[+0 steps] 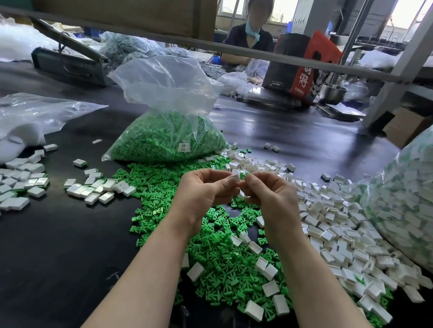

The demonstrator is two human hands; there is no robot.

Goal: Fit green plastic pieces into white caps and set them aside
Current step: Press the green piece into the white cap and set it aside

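Small white cap (235, 177) and green piece (242, 176) pinched together at frame centre, loose green pieces (217, 254) heaped below, white caps (336, 228) spread right, finished caps (9, 189) at left

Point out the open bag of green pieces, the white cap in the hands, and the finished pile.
bag of green pieces (167, 140), head view, green-filled lower body.
white cap (235, 177), head view, visible face.
finished pile (9, 189), head view, middle.
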